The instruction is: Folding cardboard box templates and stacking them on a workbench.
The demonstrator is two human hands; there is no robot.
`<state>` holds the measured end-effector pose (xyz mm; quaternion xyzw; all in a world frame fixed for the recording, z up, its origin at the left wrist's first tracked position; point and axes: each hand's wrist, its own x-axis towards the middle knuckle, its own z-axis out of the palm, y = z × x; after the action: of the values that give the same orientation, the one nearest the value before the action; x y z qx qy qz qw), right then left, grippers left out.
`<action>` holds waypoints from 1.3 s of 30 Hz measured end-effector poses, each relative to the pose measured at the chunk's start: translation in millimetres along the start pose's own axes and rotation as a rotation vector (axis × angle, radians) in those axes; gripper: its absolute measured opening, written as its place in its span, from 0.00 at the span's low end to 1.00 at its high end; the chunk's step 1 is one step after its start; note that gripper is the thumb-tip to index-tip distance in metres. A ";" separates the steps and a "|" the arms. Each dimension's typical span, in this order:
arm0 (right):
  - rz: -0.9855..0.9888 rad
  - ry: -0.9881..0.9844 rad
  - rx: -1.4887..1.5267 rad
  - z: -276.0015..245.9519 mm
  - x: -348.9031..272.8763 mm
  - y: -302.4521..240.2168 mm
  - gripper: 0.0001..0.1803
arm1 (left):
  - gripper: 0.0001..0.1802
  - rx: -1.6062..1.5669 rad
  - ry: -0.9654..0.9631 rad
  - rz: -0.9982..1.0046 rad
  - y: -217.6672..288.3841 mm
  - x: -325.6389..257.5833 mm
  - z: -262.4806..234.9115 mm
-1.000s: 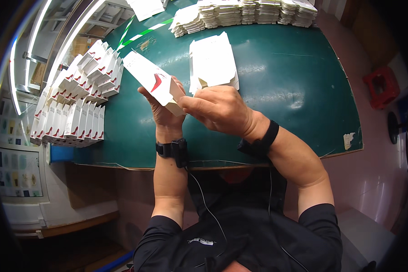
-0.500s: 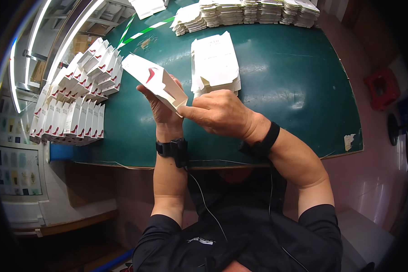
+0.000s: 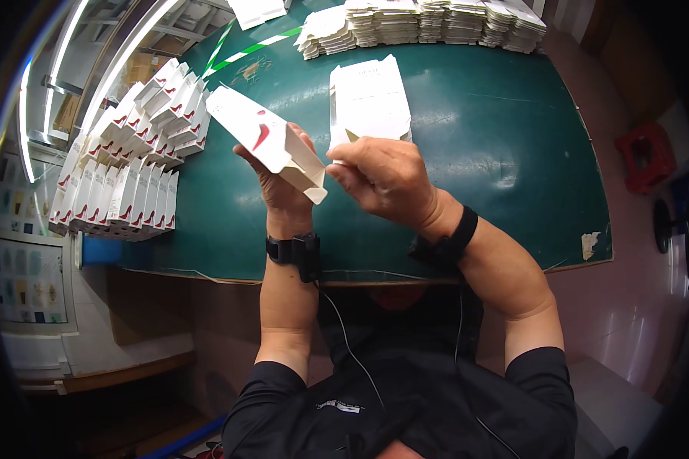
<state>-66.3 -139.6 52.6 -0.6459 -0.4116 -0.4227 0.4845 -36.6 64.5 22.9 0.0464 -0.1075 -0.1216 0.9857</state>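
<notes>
My left hand is wrapped round a folded white carton with a red high-heeled shoe printed on it. The carton tilts, its open end with loose flaps toward my right hand. That hand hovers just right of the flaps, apart from them. Its fingers are bent, thumb and forefinger slightly parted, with nothing visible between them. Right behind it, a small pile of flat white cartons lies on the green table, its near end partly hidden by the hand.
Rows of made-up white boxes stand at the table's left. Along the far edge are stacks of flat cartons. Green-and-white tape marks the far left of the green table. A red stool stands beyond the right edge.
My right hand has come off the carton's flap and moved slightly right, its fingers rearranged. The carton stays in my left hand, nearly in place, with an end flap sticking out.
</notes>
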 end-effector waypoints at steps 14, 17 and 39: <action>0.125 0.009 -0.154 -8.0 7.9 -8.6 0.17 | 0.45 0.578 -0.005 0.151 -31.8 -2.4 22.3; 0.099 0.004 -0.127 -8.1 7.3 -6.9 0.14 | 0.43 0.627 0.001 0.169 -30.2 -2.0 22.7; 0.328 0.024 0.062 -18.5 11.7 -5.3 0.24 | 0.35 0.688 0.017 0.186 -9.7 -0.1 13.8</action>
<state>-70.5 -155.2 68.3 -0.6842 -0.3077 -0.3326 0.5715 -42.0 54.3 35.2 0.3665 -0.1377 0.0123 0.9201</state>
